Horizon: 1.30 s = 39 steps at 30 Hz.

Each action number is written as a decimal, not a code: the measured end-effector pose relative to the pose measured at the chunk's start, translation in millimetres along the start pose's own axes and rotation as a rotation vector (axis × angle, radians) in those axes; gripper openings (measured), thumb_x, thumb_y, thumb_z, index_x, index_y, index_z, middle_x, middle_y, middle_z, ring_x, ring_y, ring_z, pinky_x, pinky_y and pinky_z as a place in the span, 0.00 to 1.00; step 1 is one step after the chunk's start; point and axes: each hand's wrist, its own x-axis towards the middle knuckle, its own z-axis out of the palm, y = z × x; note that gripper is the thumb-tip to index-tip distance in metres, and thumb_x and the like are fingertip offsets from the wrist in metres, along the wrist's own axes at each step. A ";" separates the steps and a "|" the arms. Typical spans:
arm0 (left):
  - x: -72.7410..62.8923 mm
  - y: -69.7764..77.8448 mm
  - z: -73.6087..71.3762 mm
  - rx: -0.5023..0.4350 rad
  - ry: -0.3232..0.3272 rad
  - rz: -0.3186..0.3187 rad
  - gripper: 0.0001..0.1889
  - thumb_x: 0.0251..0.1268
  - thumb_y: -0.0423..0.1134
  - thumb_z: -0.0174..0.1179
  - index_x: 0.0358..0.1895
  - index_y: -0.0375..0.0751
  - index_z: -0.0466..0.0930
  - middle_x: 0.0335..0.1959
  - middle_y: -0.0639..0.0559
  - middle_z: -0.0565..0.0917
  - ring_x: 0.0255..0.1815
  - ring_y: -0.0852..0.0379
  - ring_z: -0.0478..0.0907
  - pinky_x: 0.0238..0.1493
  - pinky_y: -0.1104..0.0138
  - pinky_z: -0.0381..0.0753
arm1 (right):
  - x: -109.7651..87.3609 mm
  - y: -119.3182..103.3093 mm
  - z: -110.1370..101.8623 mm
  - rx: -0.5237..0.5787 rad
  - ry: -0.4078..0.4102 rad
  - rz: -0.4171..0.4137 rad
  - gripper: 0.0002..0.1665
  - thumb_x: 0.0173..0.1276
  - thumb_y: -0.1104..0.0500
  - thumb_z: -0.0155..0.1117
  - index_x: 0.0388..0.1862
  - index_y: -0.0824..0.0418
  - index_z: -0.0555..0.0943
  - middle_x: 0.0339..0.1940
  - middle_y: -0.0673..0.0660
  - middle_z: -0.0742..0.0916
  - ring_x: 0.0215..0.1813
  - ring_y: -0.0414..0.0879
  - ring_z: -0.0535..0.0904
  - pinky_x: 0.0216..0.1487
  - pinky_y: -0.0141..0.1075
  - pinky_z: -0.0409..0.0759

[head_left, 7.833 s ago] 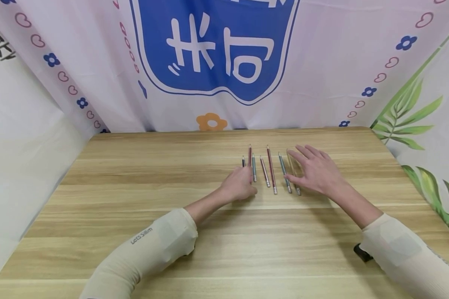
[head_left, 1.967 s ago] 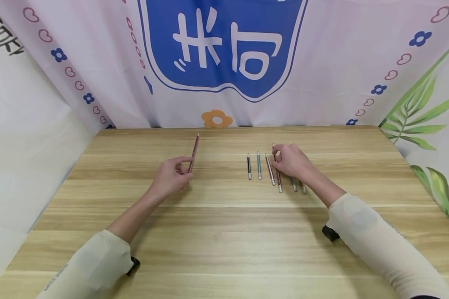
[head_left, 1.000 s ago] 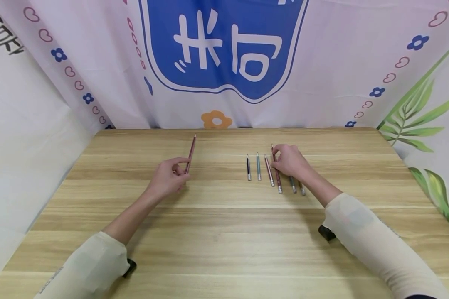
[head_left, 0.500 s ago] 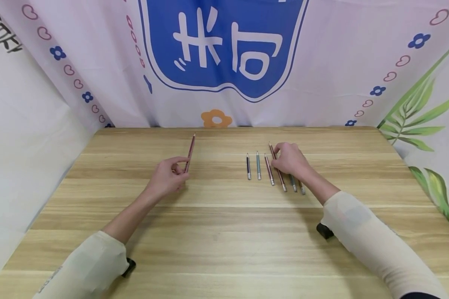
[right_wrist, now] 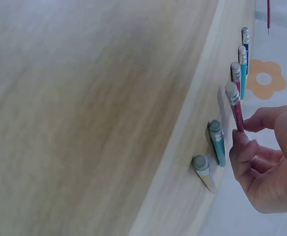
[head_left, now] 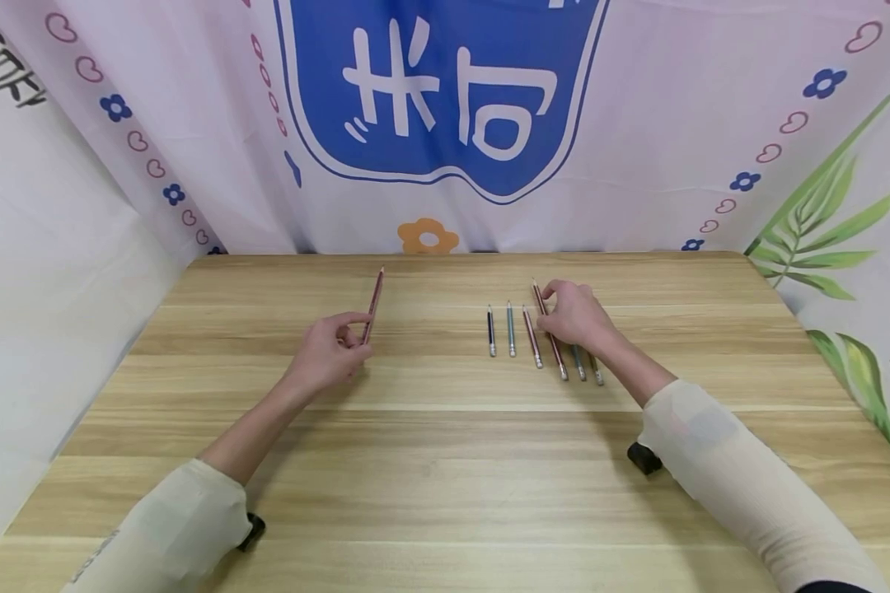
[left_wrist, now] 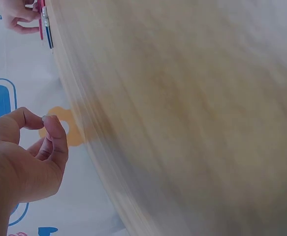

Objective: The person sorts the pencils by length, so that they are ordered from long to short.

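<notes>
The left hand is nearly closed, thumb and forefinger pinching a dark red pencil whose tip points to the far side, at the left of the worktop. Whether that pencil touches the wood, I cannot tell.

The right hand, also narrow, holds a long red pencil between thumb and forefinger, its eraser end toward the near side. Just left of it lie a red-and-white pencil, a teal pencil and a dark blue pencil, side by side and apart. To its right, partly hidden by the hand, are a second teal pencil and a yellowish pencil.
</notes>
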 end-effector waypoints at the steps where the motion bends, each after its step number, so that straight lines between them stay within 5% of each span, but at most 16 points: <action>1: -0.2 -0.7 -0.4 -0.002 -0.001 -0.002 0.28 0.66 0.26 0.61 0.70 0.30 0.73 0.31 0.44 0.80 0.19 0.56 0.76 0.17 0.71 0.76 | -0.2 -0.3 -0.1 0.001 0.001 -0.001 0.29 0.63 0.64 0.67 0.64 0.69 0.76 0.20 0.55 0.83 0.20 0.43 0.77 0.20 0.32 0.74; 15: -5.2 -11.4 -10.7 -0.005 0.000 0.008 0.27 0.67 0.26 0.63 0.69 0.27 0.73 0.28 0.45 0.78 0.18 0.57 0.75 0.16 0.71 0.76 | -5.0 -7.4 -3.5 0.055 0.014 -0.040 0.28 0.64 0.65 0.65 0.63 0.67 0.75 0.19 0.53 0.81 0.18 0.42 0.72 0.18 0.30 0.66; 39: -11.2 -22.2 -28.5 0.087 0.013 -0.007 0.27 0.66 0.27 0.63 0.69 0.28 0.74 0.28 0.45 0.80 0.21 0.53 0.78 0.17 0.69 0.80 | -10.7 -20.8 0.5 0.113 0.065 -0.088 0.28 0.63 0.64 0.69 0.62 0.68 0.75 0.28 0.56 0.84 0.23 0.45 0.79 0.24 0.33 0.77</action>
